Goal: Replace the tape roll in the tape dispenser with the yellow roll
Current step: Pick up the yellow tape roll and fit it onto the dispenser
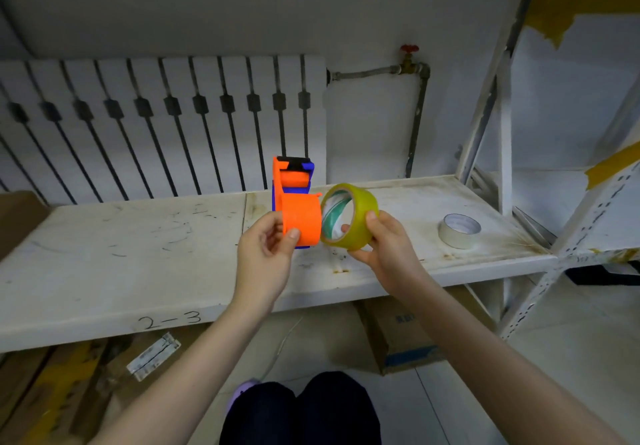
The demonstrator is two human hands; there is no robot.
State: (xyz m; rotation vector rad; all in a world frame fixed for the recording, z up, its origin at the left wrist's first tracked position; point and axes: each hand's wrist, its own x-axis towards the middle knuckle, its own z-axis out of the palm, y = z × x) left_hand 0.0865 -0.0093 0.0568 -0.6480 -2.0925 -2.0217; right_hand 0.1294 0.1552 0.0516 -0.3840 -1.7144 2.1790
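Note:
My left hand (266,254) grips the orange and blue tape dispenser (296,202) by its round orange hub, holding it above the white shelf board (138,254). The dispenser's roller and black blade end point up and away from me. My right hand (384,247) holds the yellow tape roll (360,212), thumb on its outer face and fingers through the core. The roll's open side faces the hub and its edge touches the orange hub's right side. A white tape roll (459,231) lies flat on the shelf to the right.
A white radiator (156,125) and a pipe with a red valve (410,60) stand behind the shelf. A shelf upright (504,139) rises at the right. Cardboard boxes (401,337) sit under the shelf, and my knees (301,410) are below.

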